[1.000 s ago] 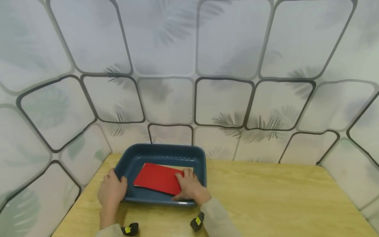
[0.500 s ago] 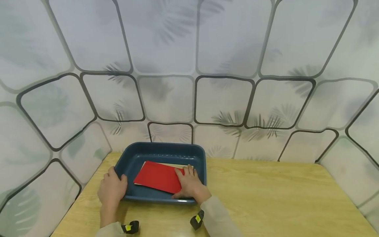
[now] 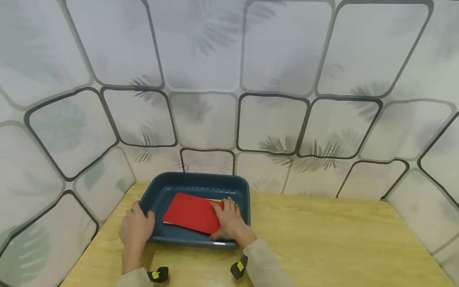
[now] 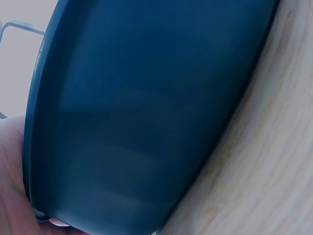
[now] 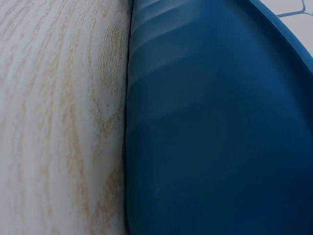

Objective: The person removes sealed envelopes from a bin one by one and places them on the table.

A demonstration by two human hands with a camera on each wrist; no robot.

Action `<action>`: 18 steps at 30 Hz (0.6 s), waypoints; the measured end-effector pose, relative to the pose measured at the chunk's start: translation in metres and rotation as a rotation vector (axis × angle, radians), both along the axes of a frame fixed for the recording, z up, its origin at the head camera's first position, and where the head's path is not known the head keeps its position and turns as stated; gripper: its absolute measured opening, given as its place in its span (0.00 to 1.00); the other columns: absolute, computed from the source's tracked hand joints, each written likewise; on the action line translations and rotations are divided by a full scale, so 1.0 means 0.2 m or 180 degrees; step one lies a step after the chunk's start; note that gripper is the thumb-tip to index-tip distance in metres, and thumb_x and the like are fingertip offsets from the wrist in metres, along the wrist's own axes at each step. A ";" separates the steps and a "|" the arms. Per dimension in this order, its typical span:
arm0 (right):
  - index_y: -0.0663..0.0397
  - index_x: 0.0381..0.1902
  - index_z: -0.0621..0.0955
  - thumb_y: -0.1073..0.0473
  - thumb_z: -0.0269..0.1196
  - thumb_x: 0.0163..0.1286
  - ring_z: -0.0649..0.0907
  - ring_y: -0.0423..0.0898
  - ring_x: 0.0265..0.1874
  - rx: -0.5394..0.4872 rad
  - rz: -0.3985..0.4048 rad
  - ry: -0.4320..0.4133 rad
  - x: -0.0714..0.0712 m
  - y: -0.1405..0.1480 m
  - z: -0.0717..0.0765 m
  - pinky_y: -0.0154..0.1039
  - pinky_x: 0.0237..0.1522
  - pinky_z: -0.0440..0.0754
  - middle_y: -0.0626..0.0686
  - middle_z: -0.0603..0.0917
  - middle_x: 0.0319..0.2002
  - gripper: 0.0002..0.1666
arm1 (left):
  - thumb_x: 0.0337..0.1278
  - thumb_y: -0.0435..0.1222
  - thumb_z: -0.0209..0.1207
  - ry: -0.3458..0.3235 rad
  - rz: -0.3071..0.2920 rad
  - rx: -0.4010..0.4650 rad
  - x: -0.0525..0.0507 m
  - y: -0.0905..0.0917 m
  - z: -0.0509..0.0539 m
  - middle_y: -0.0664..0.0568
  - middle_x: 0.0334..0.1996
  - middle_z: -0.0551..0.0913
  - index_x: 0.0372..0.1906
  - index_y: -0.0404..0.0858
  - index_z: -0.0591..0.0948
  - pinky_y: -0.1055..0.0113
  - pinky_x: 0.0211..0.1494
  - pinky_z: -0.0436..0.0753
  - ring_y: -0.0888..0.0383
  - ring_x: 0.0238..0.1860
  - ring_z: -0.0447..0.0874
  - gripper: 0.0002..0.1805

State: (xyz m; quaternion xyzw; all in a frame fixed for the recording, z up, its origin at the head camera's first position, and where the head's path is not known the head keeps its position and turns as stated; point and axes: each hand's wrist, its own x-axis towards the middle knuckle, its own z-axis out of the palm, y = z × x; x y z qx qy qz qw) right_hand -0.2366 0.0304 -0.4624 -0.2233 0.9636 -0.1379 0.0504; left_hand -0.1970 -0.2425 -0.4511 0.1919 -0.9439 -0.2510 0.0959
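A dark blue plastic tray sits on the table, its outer wall filling much of both wrist views. My left hand grips the tray's left rim near the front corner, thumb on the inner side. Inside lies a flat red sheet, paper or cloth, I cannot tell which. A thin beige layer shows under its far and near-left edges. My right hand reaches over the front rim and rests on the sheet's right end with fingers spread. It hides that end, and the right wrist view does not show its fingers.
The tray stands on a wood-grain table, toward its left side. Patterned fabric walls rise behind and at both sides. A black wrist device sits on the right wrist, another on the left.
Under my right hand the red sheet has shifted slightly toward the far side, covering more of the beige layer. My left hand keeps its grip on the rim.
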 end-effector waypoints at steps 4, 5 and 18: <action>0.45 0.74 0.63 0.38 0.79 0.43 0.58 0.63 0.71 -0.0079 0.0021 0.0051 -0.01 0.00 -0.01 0.62 0.69 0.60 0.61 0.62 0.68 0.63 | 0.66 0.40 0.47 -0.0041 -0.0004 0.0003 0.00 0.00 0.00 0.22 0.60 0.67 0.70 0.23 0.57 0.33 0.50 0.73 0.26 0.56 0.71 0.34; 0.45 0.74 0.63 0.38 0.79 0.43 0.58 0.63 0.71 -0.0100 0.0026 0.0061 -0.01 0.00 -0.01 0.62 0.69 0.60 0.61 0.62 0.68 0.63 | 0.66 0.40 0.47 -0.0047 -0.0002 0.0008 0.00 0.00 0.00 0.22 0.60 0.67 0.70 0.23 0.57 0.33 0.50 0.73 0.26 0.56 0.71 0.34; 0.48 0.72 0.64 0.39 0.79 0.44 0.63 0.59 0.66 -0.0447 0.0068 0.0221 0.00 0.00 0.00 0.59 0.66 0.64 0.59 0.64 0.65 0.60 | 0.66 0.41 0.47 0.0010 -0.0020 0.0046 0.00 -0.01 -0.01 0.23 0.61 0.67 0.70 0.24 0.58 0.32 0.49 0.73 0.25 0.56 0.70 0.34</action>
